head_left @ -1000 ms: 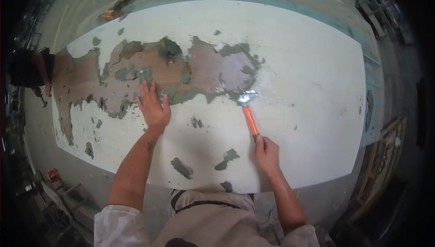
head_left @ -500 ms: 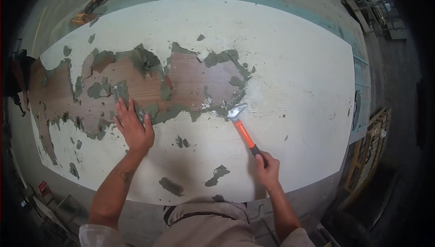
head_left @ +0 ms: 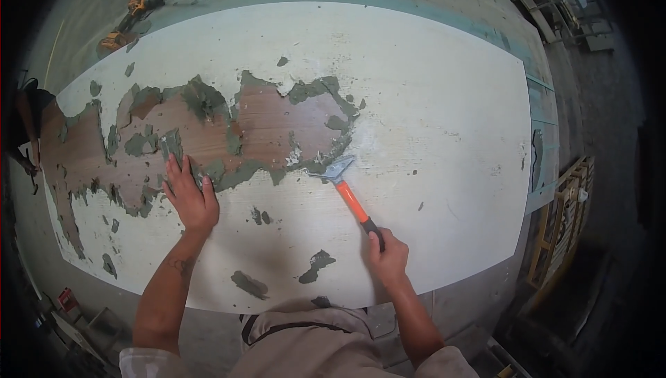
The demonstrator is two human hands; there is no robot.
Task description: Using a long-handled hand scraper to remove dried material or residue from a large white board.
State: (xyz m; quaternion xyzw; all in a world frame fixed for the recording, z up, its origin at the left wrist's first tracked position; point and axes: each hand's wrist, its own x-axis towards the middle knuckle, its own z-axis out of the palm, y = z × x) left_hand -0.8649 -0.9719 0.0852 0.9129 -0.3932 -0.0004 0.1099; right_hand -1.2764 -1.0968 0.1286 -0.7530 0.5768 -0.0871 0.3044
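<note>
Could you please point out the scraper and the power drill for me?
Scraper (head_left: 352, 202): head view, on its orange handle.
Power drill (head_left: 143, 4): head view, on its orange-and-black body.

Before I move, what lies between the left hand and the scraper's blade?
In the head view, a ragged grey-green strip lies between the left hand and the scraper's blade, along the lower edge of the brown patch.

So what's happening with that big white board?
The person's right hand grips an orange-handled scraper, its metal blade at the ragged edge of a brown wood-grained patch. The left hand lies open across the patch's near edge. Gray-green flakes dot the white board. A power drill lies near its far left edge.
</note>
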